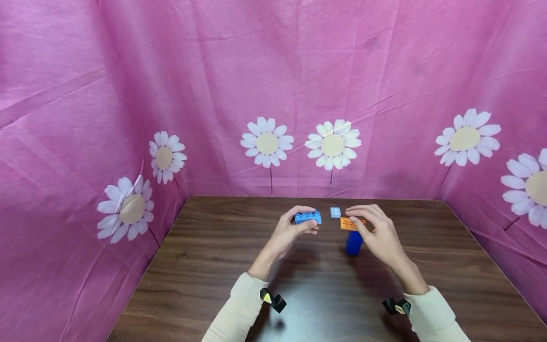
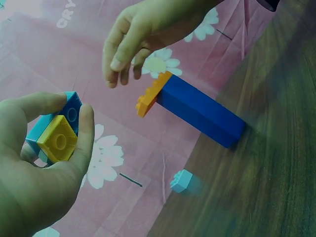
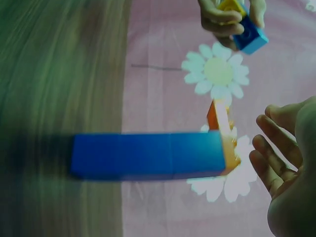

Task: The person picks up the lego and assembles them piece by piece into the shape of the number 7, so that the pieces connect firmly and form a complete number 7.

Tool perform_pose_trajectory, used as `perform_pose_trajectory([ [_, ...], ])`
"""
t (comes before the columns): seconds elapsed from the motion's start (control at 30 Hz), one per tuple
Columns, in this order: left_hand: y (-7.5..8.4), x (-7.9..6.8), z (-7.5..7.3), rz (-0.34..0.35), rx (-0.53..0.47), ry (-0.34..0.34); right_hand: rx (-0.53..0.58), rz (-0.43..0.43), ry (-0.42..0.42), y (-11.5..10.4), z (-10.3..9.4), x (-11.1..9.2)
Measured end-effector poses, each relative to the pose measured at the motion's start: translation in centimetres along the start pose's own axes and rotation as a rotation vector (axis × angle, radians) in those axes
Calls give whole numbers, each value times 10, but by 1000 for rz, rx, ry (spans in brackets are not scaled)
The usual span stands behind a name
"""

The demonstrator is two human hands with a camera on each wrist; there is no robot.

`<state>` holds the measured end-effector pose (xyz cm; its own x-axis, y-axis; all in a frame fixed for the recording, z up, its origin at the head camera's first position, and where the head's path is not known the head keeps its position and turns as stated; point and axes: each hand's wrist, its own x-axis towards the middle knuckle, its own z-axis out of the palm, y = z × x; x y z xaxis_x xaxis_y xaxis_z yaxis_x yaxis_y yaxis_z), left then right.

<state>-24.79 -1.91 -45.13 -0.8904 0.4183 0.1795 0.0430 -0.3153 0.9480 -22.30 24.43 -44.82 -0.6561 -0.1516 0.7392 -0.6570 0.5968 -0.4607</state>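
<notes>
Left hand: the left hand [image 1: 285, 232] has a pinch grip, thumb and fingers closed about a bright blue brick [image 1: 307, 218], held up clear of the counter [image 1: 222, 266].
Yellow brick: the yellow brick [image 2: 51, 144] sits at the bright blue one's underside, carried in the same grip; whether it's pressed fully home I can't tell.
Right hand: the right hand [image 1: 380, 233] has fingers loosely bent and parted, holding nothing, a gap between fingertips and orange brick in the right wrist view.
Orange brick: the orange brick [image 1: 346, 225] lies studs up on the tower, overhanging its left side.
Dark blue tower: the dark blue tower [image 1: 353, 244] stands upright, nearer the counter's far right corner than its far left.
Pale block: the small pale blue block [image 1: 335, 213] rests near the far edge, beyond both hands.
Step in hand: building upward, I judge; orange layer placed, bright blue pair not yet added.
Next move calls for: likely lining the pair up over orange studs, pressing straight down, with the right hand steadying; off-centre pressure on the overhang could tip the tower.
</notes>
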Motion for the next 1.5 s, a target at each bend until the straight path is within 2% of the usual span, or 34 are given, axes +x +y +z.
perform_pose_trajectory([
  [0.23,-3,2,3,-38,57,-10,-21,49,-3,14,-5,-15],
  [0.57,-7,9,12,-48,86,-27,-86,135,-120,26,-8,-25],
  [0.77,-8,13,20,-49,98,-32,-91,142,-137,34,-7,-31],
  [0.9,-8,18,25,-31,166,-25,-56,132,-124,38,-6,-31],
  [1.2,-11,28,34,50,412,32,-19,165,-122,38,-7,-31],
  [1.3,-13,31,37,59,456,45,-17,176,-125,37,-7,-30],
  [1.5,-15,38,43,52,486,44,-36,211,-131,37,-9,-30],
])
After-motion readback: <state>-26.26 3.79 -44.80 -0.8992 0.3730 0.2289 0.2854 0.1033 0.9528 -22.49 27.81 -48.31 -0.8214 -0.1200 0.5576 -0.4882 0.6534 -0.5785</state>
